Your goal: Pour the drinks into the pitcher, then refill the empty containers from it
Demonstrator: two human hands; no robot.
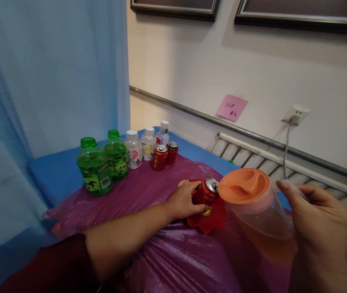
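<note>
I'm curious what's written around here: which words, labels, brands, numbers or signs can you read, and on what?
"王老吉": on the front standing can.
"32", apparently: handwritten on the pink note; its remaining writing is unclear.
Too small or blurred to read: the held can in the left hand, the rear standing can, the green-capped bottles and the white-capped bottles.
Partly hidden, unreadable: the yellow emblem.

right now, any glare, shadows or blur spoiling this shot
Head view: glare streaks the purple plastic sheet; head view: soft shadows lie on the wall below the picture frames; head view: the dark sleeve loses detail in dim light, and the right hand looks slightly soft.
</note>
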